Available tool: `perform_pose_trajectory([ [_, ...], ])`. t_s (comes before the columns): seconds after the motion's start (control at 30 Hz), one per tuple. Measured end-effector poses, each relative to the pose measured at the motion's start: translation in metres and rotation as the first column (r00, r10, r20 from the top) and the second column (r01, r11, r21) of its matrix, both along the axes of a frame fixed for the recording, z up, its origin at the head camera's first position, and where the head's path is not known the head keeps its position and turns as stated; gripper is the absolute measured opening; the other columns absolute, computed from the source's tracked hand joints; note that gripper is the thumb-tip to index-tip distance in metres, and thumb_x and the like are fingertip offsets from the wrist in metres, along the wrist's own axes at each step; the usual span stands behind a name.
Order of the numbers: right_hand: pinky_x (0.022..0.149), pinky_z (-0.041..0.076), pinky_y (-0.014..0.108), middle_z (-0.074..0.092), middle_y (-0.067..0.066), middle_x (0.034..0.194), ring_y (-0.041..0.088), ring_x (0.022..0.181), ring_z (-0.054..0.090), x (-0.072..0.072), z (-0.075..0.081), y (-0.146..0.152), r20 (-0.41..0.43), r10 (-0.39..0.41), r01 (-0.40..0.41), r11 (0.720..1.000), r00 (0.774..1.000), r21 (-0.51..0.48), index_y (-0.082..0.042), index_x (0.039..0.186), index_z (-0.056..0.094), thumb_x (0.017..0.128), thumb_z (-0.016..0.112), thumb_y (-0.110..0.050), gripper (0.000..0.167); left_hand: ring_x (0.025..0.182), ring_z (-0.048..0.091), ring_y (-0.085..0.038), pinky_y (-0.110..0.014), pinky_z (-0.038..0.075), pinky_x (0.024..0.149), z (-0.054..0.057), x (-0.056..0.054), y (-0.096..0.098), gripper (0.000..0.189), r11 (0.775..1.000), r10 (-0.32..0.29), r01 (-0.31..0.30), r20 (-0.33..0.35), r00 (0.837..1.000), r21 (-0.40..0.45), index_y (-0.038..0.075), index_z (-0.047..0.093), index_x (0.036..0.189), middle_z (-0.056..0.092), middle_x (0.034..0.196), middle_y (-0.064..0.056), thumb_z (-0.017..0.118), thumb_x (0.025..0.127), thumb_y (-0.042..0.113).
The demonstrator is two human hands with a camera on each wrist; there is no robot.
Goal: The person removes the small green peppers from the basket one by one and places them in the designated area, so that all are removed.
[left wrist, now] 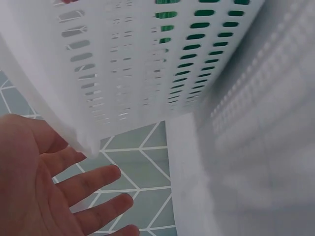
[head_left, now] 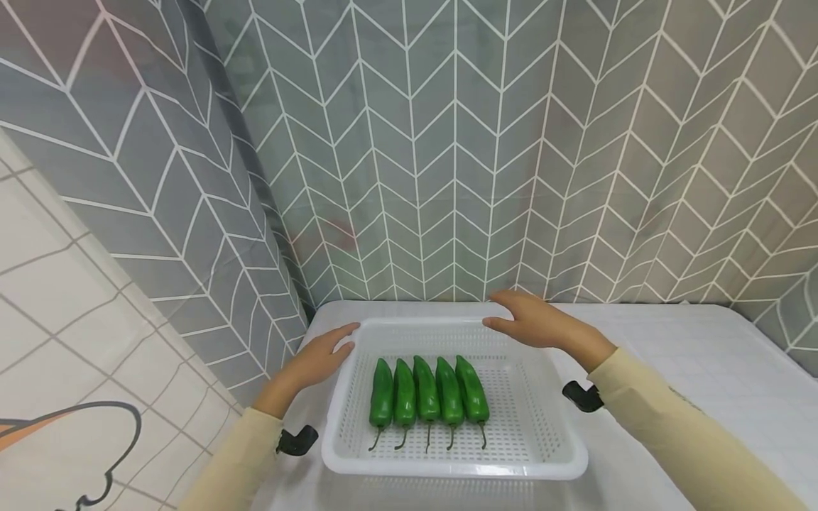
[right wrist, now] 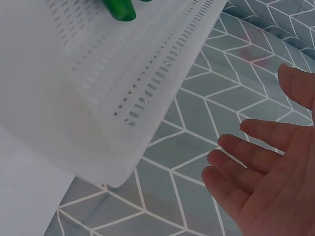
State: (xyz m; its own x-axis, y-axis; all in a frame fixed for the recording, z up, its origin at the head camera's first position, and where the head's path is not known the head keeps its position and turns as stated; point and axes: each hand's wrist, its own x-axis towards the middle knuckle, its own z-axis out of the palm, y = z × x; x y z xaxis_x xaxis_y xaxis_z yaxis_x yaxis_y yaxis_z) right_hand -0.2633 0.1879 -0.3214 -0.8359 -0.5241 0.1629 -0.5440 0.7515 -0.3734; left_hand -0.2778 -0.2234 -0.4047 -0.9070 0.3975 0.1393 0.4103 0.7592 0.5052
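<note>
Several green chili peppers [head_left: 427, 392] lie side by side in a white plastic basket [head_left: 454, 469], stems toward the front. At the basket's left rim is my left hand [head_left: 319, 360], its fingers and thumb extended. In the left wrist view that hand [left wrist: 47, 191] is spread beside the slotted outer wall; whether the thumb side touches the rim I cannot tell. My right hand [head_left: 535, 323] hovers over the back right of the basket. The right wrist view shows it with fingers apart and palm bare, away from the basket corner [right wrist: 118, 172].
The basket stands on a table with a white cloth [head_left: 690, 369], which extends to the right. Behind hangs a grey curtain [head_left: 434, 163] with white chevron lines, continuing along the left. A white tile-patterned sheet [head_left: 96, 319] is at the far left.
</note>
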Motion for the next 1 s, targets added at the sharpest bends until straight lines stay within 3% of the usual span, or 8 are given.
perform_pose_trajectory([
  [0.3,0.103,0.043,0.058,0.055,0.028,0.139,0.045,0.128,0.052,-0.005,-0.004,-0.012,0.056,0.04,-0.041,0.999,0.998,0.004,0.011,0.142,0.048,0.104,0.06,-0.026,0.055,0.139,0.042,-0.043,-0.06,0.033,0.111,-0.005,0.002,-0.002,0.05,0.999,0.015,-0.017,0.047,0.999,0.048,0.002,0.038,0.155,0.045,0.152,-0.022,0.045,0.11,0.024],
  [0.67,0.084,0.056,0.047,0.069,0.018,0.109,0.03,0.095,0.069,-0.014,-0.016,-0.024,0.09,0.063,-0.063,0.998,0.994,-0.002,0.01,0.127,0.06,0.1,0.063,-0.015,0.037,0.124,0.058,-0.042,-0.059,0.043,0.104,-0.008,0.003,0.005,0.049,0.993,0.013,-0.023,0.093,0.996,0.113,0.001,0.034,0.155,0.056,0.139,-0.027,0.041,0.111,0.02],
  [1.0,0.085,0.054,0.048,0.07,0.015,0.102,0.031,0.095,0.068,-0.018,-0.025,-0.028,0.117,0.049,-0.049,0.999,0.992,-0.001,0.009,0.121,0.063,0.097,0.066,-0.012,0.032,0.109,0.067,-0.034,-0.053,0.052,0.094,-0.012,0.004,0.005,0.049,0.969,-0.007,-0.037,0.181,0.984,0.242,0.005,0.027,0.159,0.056,0.136,-0.027,0.035,0.112,0.018],
])
